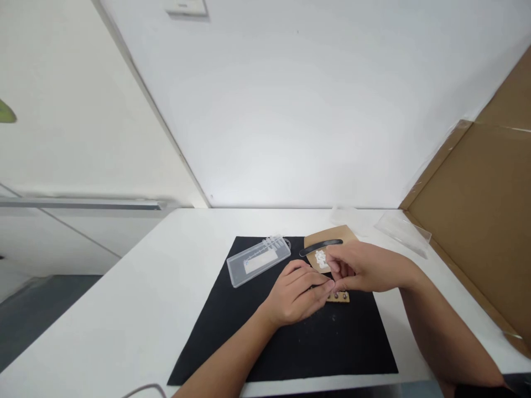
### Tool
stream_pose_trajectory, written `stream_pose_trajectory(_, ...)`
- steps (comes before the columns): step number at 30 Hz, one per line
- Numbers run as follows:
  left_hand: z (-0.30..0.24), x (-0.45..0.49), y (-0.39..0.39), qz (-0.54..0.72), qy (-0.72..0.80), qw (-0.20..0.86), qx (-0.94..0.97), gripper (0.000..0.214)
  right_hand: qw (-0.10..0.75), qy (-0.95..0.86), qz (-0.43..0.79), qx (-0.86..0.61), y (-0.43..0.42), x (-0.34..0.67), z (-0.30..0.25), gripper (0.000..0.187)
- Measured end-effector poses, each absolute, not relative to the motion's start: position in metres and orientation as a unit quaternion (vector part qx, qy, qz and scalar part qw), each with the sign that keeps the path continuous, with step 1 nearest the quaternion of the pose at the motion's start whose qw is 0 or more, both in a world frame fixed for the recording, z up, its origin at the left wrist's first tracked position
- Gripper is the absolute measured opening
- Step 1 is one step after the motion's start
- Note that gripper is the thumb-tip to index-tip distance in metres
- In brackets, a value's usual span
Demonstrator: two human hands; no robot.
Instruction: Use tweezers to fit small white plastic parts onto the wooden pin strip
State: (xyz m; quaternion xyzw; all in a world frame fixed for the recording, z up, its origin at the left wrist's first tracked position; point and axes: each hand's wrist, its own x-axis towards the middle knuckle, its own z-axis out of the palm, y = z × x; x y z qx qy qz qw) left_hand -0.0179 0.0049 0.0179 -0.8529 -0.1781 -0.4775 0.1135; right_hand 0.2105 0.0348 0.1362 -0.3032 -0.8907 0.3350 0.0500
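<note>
Over the black mat (290,348), my left hand (296,293) and my right hand (352,268) meet at the fingertips. Both have their fingers pinched together, and whatever lies between them is too small or hidden to make out. Just below the fingertips, a small tan strip with round metallic studs (342,297) shows in part; my left hand covers the rest. Behind my right hand lies a brown paper piece (344,233), bearing a curved black strip (326,244) and a little pile of small white pieces (321,258).
A clear plastic case (257,262) with a white label lies on the mat's back left. Transparent plastic pieces (402,232) rest at the table's back right, beside a large cardboard panel (485,210). A white wall (298,110) rises behind the table. A cable (145,388) curves at the front edge.
</note>
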Motion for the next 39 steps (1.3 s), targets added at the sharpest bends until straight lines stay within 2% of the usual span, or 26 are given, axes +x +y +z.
stream_pose_trajectory(4, 0.021, -0.019, 0.005, -0.485, -0.176, 0.122, -0.848, 0.018, 0.065, -0.895, 0.351, -0.268, 0.039, 0.208, 0.136, 0.032)
stream_pose_trajectory(7, 0.024, -0.023, 0.003, -0.483, -0.170, 0.150, -0.846, 0.013, 0.075, -0.908, 0.319, -0.262, 0.036, 0.203, 0.136, 0.034)
stream_pose_trajectory(13, 0.010, -0.030, 0.015, -0.516, -0.228, 0.183, -0.805, 0.014, 0.140, -0.916, 0.249, -0.282, 0.028, 0.193, 0.131, 0.016)
stream_pose_trajectory(18, -0.006, -0.033, 0.026, -0.518, -0.227, 0.202, -0.800, 0.011, 0.159, -0.917, 0.250, -0.266, 0.038, 0.188, 0.114, 0.011)
stream_pose_trajectory(24, -0.006, -0.037, 0.026, -0.506, -0.239, 0.225, -0.797, 0.012, 0.195, -0.916, 0.225, -0.269, 0.053, 0.186, 0.098, 0.019)
stream_pose_trajectory(30, -0.004, -0.043, 0.027, -0.488, -0.226, 0.196, -0.820, 0.014, 0.165, -0.932, 0.214, -0.240, 0.059, 0.185, 0.091, 0.014)
stream_pose_trajectory(35, 0.002, -0.042, 0.025, -0.498, -0.215, 0.200, -0.816, 0.009, 0.135, -0.942, 0.195, -0.237, 0.059, 0.184, 0.091, 0.027)
stream_pose_trajectory(39, 0.001, -0.042, 0.025, -0.484, -0.225, 0.199, -0.822, 0.009, 0.144, -0.942, 0.196, -0.232, 0.062, 0.187, 0.093, 0.028)
